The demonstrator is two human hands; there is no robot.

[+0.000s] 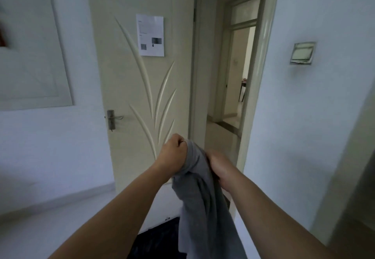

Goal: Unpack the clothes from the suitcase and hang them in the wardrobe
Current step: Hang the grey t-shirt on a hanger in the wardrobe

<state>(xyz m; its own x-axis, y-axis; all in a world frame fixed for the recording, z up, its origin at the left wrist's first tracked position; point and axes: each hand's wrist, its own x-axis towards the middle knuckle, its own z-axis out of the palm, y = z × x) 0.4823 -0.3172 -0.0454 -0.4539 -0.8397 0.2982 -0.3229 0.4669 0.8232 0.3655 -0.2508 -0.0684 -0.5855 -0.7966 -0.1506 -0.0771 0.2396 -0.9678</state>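
A grey garment [198,197] hangs between the two hands, held up in front of the person at about chest height. Its top is bunched into a narrow neck of cloth, and the rest falls in long folds below the wrists and out of the bottom of the view.

The left hand [172,152] is clenched into a fist round the highest bunch of the fabric, knuckles up, with the cloth coming out of the fist on the side facing the other hand. The right hand [220,167] sits slightly lower and just beside it, its back towards the camera and its fingers curled into the cloth, gripping the garment's side. The fingertips are hidden in the folds. The garment fills the gap between the hands. Both forearms are bare.

Below the hands, behind the hanging cloth, a dark shape [158,240] lies on the pale floor. What it is cannot be told.

Beyond the hands stands a cream door [132,88] with raised leaf-like curves, swung open. A sheet of paper [150,35] is stuck on it well above the hands, and a metal door handle [111,119] sits above and to the left of the left hand. Above the right hand the doorway [229,76] opens onto a corridor. Further right, a wall switch [302,53] is on the white wall. Far to the left of the hands, a pale framed panel [30,45] hangs on the wall.
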